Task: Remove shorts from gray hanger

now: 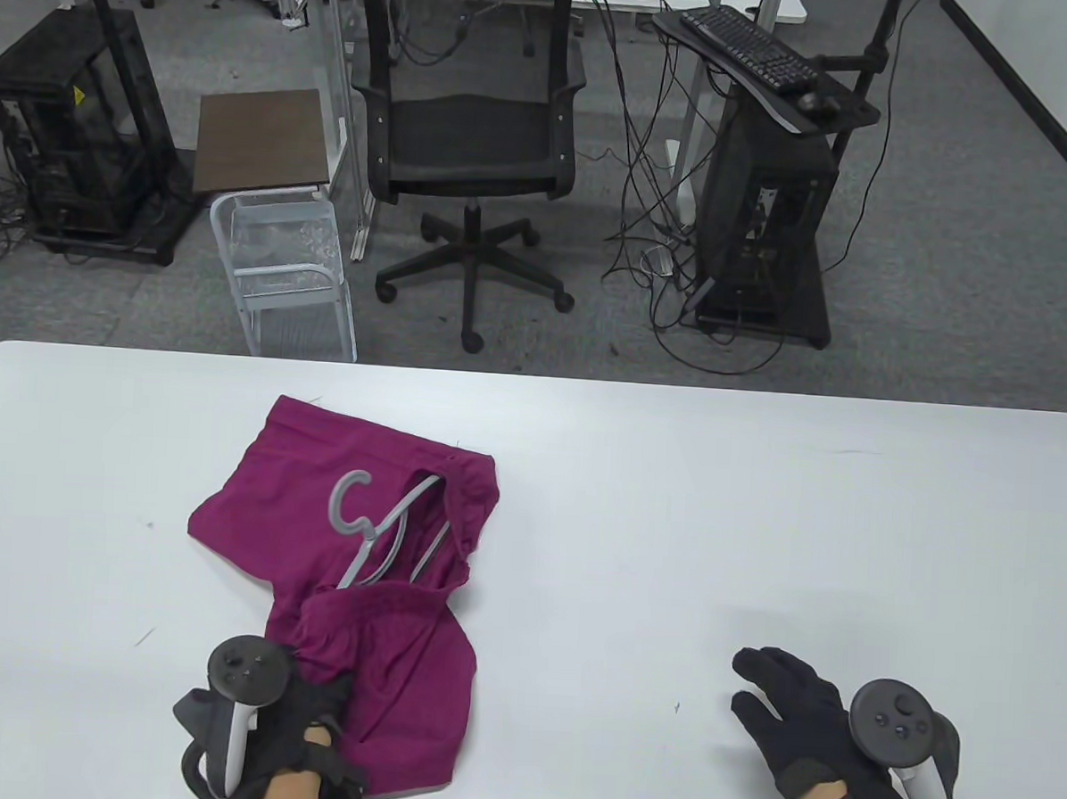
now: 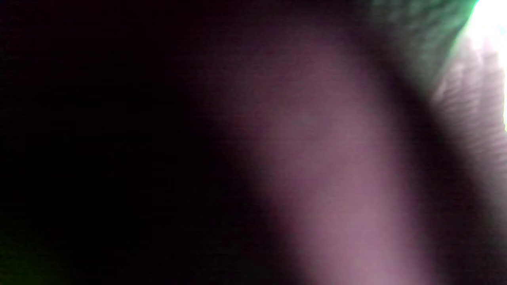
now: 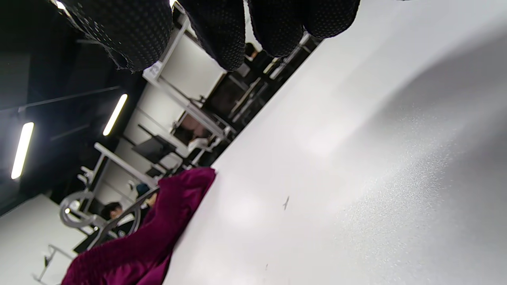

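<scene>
Resting flat, fingers spread: right hand (image 1: 824, 732); left hand (image 1: 302, 718) grips shorts (image 1: 381, 588).

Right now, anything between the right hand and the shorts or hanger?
Nothing visible. The right hand rests flat on bare white table, apart from the magenta shorts; only open tabletop lies between. The gray hanger lies partly inside the shorts. The left hand is already at the shorts' near edge.

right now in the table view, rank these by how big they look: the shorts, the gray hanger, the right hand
1. shorts, clearly largest
2. right hand, though nearness to the camera inflates it
3. gray hanger, counting only its visible part; the rest is tucked inside the shorts
</scene>
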